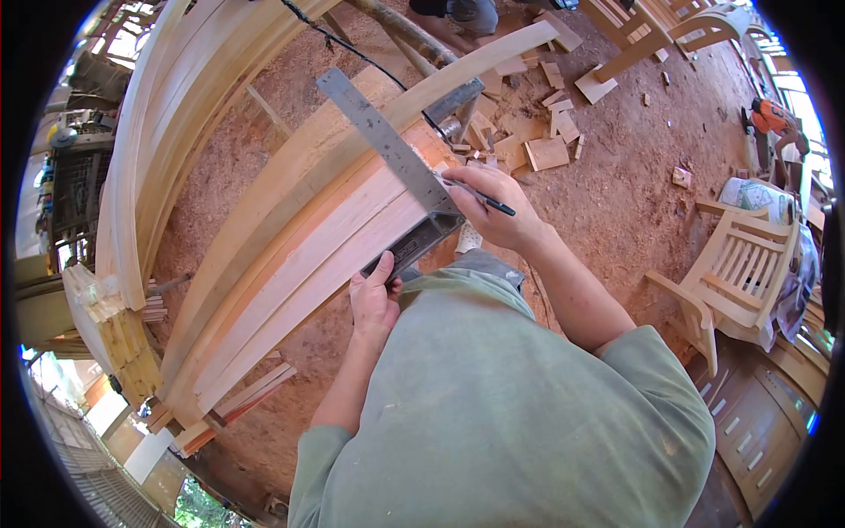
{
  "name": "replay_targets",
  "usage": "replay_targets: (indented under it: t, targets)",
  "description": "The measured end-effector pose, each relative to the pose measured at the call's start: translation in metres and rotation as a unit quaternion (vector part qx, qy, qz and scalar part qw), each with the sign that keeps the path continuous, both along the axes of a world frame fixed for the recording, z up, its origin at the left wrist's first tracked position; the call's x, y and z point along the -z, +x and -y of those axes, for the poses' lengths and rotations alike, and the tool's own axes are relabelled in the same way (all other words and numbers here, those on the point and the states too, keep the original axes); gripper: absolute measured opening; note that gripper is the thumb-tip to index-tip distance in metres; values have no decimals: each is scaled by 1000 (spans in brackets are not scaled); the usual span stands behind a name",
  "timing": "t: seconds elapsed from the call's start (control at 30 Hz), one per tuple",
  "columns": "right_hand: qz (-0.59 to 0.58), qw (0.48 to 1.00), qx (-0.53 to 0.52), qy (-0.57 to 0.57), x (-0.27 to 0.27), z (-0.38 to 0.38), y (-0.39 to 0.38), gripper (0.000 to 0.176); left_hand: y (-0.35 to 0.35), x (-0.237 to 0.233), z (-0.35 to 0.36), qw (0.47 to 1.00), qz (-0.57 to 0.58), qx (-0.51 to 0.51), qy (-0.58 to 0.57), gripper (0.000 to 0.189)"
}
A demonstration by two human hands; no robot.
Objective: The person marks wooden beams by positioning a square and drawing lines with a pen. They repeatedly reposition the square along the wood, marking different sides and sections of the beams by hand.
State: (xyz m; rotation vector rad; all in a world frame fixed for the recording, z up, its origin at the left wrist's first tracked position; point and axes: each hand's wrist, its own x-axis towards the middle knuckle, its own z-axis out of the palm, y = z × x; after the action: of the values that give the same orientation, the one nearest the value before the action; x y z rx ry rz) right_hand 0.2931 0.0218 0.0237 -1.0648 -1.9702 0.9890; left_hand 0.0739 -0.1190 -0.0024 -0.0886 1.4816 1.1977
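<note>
A try square lies over the curved timber, its long metal blade (378, 134) reaching away across the boards and its dark stock (414, 242) along the near edge. My left hand (376, 299) grips that stock, thumb on top. In my right hand (500, 204) is a dark pen (490, 199), its tip end close to the blade near the stock. Beneath the square run pale planks (326, 255) side by side, and a curved wooden strip (264, 207) bends along their far side, crossing under the blade.
More long curved boards (167, 114) stand at the left. Wood offcuts (547, 153) litter the sawdust-covered floor beyond the bench. A wooden chair (735, 268) is at the right, above a panelled door (757, 431). Another person's legs (462, 16) show at the top; a person in orange (773, 117) is far right.
</note>
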Motion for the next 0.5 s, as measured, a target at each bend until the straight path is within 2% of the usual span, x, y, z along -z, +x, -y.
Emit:
replay_targets:
  t: [0.3,0.5]
  targets:
    - [42,998,-40,8,-9,-6,3,18,1,-3,-1,1000,-8,6,6,29]
    - [25,999,-20,17,-11,-6,-4,15,-1,1,0,1000,-4,11,14,31]
